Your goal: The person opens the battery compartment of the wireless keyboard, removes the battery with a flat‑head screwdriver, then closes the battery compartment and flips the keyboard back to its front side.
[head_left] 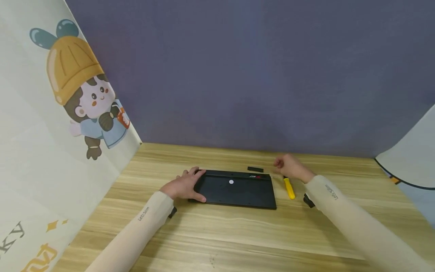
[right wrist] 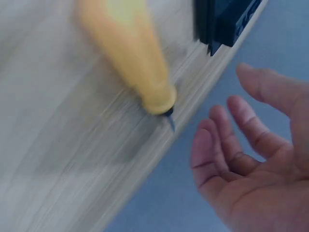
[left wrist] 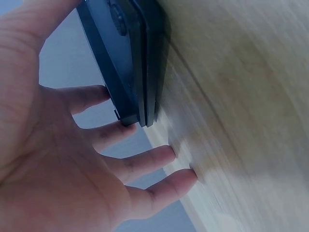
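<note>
A black keyboard [head_left: 244, 193] lies on the table with its underside up, a white round sticker on it. A small recess [head_left: 255, 176] with something red in it is uncovered near its back right. My left hand [head_left: 183, 185] grips the keyboard's left end, thumb at the front edge and index finger at the back edge. Two other fingertips rest on the tabletop in the left wrist view. My right hand [head_left: 289, 166], loosely curled with nothing in it, is held just beyond the yellow-handled screwdriver [head_left: 289, 188]. A small black cover [head_left: 255, 169] lies behind the keyboard.
The wooden table [head_left: 217, 238] ends at a dark blue-grey partition [head_left: 251, 75] at the back. A pale wall with a cartoon figure [head_left: 91, 94] stands to the left. Another pale panel [head_left: 411, 151] is at the right.
</note>
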Tool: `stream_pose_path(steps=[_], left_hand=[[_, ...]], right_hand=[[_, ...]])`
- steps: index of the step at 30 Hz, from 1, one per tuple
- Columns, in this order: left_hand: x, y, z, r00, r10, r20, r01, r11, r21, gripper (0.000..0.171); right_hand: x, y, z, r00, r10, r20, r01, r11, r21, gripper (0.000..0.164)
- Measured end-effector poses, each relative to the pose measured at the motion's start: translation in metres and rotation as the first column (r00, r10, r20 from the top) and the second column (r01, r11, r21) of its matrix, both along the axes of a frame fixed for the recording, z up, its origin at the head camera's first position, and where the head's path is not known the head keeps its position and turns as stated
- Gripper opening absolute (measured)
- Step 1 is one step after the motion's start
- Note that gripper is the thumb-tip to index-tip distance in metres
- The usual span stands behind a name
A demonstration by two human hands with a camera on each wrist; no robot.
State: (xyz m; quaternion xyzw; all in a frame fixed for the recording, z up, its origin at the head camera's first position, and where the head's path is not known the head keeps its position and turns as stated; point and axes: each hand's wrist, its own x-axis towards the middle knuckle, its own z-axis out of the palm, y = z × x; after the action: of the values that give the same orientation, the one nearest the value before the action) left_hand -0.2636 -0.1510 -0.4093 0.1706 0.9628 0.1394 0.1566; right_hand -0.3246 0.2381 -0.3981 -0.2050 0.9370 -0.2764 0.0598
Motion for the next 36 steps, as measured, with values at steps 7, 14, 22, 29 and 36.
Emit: stream_pose_path(steps=[7,14,22,29,36], left_hand=[[0.0,0.0,0.0,1.0,0.0,0.0,0.0,1.0,-0.006,0.106],[0.0,-0.001,-0.003,1.0,0.005,0.009,-0.005,1.0,-0.003,0.107],[0.0,0.003,-0.002,1.0,0.002,0.001,-0.002,1.0,-0.017,0.107],[0.001,0.003,-0.002,1.0,0.001,-0.003,-0.001,1.0,-0.016,0.107],[0.0,0.003,-0.002,1.0,0.004,0.001,-0.004,1.0,-0.008,0.107]], right_hand=[[0.027,0.02,0.001,0.996,-0.035,0.079,0.024,0.989,0.143,0.028],[0.044,0.025,-0.011,0.991,-0.064,0.121,0.045,0.986,0.158,0.03],[0.051,0.028,-0.017,0.99,-0.108,0.091,0.091,0.981,0.172,0.025],[0.057,0.034,-0.007,0.98,-0.177,0.087,0.161,0.972,0.17,0.026],[0.06,0.039,0.006,0.978,-0.205,-0.033,0.207,0.973,0.102,0.025]])
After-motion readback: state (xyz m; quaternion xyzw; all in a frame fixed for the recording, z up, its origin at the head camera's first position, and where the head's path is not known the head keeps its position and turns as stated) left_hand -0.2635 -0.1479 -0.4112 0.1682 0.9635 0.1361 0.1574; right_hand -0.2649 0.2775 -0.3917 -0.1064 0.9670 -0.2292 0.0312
